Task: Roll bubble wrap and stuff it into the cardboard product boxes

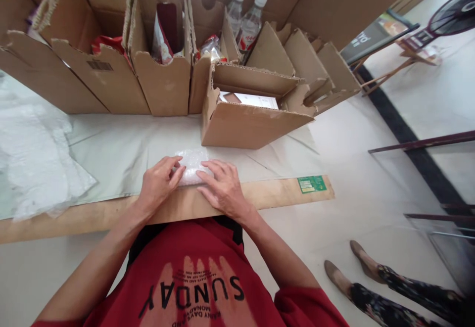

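A small bundle of clear bubble wrap (193,164) lies near the front edge of the table; whatever may be inside it cannot be made out. My left hand (160,181) grips its left side, with thumb and fingers curled at the edge. On the opposite side, my right hand (223,186) has its fingers bent over the right edge, holding the wrap. Just behind the bundle stands a cardboard box (245,128) with a white carton (252,100) inside.
Loose bubble wrap sheets (37,154) lie at the left. Several cardboard bins (163,87) line the back, beside two clear bottles (249,27). A wooden strip (274,192) edges the table. At right are a fan (456,13) and another person's feet (337,275).
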The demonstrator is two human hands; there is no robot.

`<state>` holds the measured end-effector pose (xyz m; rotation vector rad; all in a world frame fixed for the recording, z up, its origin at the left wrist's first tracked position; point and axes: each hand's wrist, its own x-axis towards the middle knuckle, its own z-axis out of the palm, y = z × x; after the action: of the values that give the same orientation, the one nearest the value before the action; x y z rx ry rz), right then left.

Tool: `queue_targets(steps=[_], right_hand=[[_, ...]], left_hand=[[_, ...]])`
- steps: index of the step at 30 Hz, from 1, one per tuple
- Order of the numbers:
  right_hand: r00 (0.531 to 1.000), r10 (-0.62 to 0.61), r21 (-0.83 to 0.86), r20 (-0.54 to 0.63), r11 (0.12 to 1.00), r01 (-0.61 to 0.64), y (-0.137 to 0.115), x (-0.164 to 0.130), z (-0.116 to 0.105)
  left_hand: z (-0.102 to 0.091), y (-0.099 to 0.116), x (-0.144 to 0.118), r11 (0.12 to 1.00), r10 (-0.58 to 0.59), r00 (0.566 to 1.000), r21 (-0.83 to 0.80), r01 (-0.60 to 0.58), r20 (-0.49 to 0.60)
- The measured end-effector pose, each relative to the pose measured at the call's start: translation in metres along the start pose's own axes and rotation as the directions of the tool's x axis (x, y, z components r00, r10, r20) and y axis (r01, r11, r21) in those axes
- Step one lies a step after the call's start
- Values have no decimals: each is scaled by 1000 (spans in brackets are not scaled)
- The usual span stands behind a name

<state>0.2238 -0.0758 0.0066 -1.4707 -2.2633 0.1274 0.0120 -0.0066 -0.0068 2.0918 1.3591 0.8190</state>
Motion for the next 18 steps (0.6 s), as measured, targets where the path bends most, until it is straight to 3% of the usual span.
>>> queue_targets(steps=[3,6,7,9,11,12,14,18], right_hand=[[995,-59,-44,77,997,62,4,8,9],[996,39,28,84,999,-42,11,19,17],[994,80,72,75,994,-85,13,22,18],[988,147,161,52,975,-154,15,25,19],[982,187,242,28,952,-188,12,23,16],[980,196,279,22,940,-194,9,21,14],[980,195,354,27,915,-192,2,15,10],[973,196,507,125,830,-232,-11,4,-1]], left_hand=[[-1,1,5,999,-36,994,10,37,-105],[-11,9,-11,956,-244,957,-203,211,-154],[-15,13,-20,895,-355,928,-329,302,-112],[-18,22,-35,665,-541,839,-580,470,59],[-15,30,-46,403,-604,762,-735,546,234],[-12,33,-48,312,-599,746,-774,551,290],[-3,38,-48,224,-563,751,-811,540,345],[12,37,-49,249,-490,798,-820,515,352]])
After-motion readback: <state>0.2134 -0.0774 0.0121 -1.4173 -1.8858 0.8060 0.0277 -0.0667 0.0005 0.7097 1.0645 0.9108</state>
